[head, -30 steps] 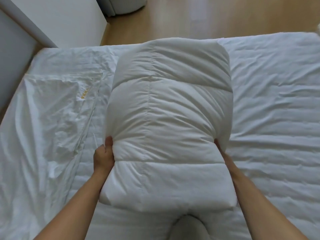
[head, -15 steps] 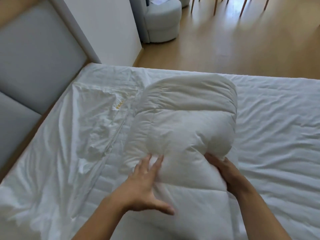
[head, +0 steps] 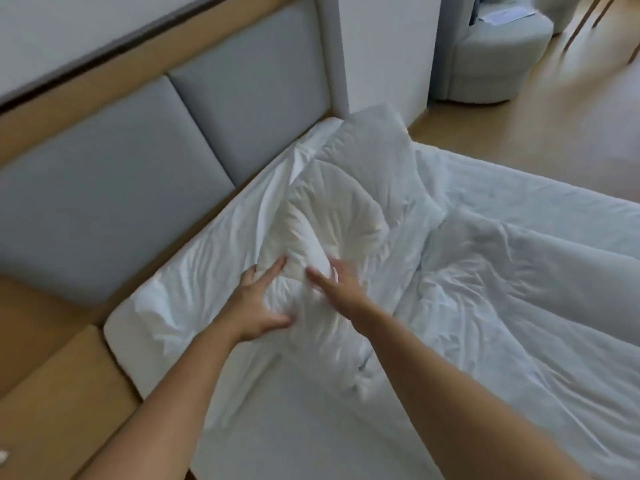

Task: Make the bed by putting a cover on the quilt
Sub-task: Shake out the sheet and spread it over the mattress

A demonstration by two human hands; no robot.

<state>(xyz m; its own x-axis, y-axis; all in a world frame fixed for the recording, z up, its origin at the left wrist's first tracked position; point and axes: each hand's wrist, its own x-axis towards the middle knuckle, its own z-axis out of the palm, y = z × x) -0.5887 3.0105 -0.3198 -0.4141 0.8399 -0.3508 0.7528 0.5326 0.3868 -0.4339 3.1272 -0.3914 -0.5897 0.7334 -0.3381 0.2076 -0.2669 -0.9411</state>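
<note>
1. wooden ledge far left, beside the bed. A grey padded headboard runs above it along the bed edge.
2. duvet cover: thin, white, wrinkled. It lies flat on the bed on the headboard side and touches the quilt's left edge.
3. left hand: palm down, fingers straight and spread, thumb out to the right, pressing white fabric at the quilt's near-left edge.
4. quilt: puffy, white, bunched into a mound on the bed. Its far end reaches the corner by the white wall.
5. right hand: motion-blurred. Its fingers look straight and close together, laid on the quilt's near end just right of the left hand. No pinch visible.
6. bed: creased white sheet, fills the right and lower frame.
7. pale armchair top right on the wooden floor, well apart from the quilt.
</note>
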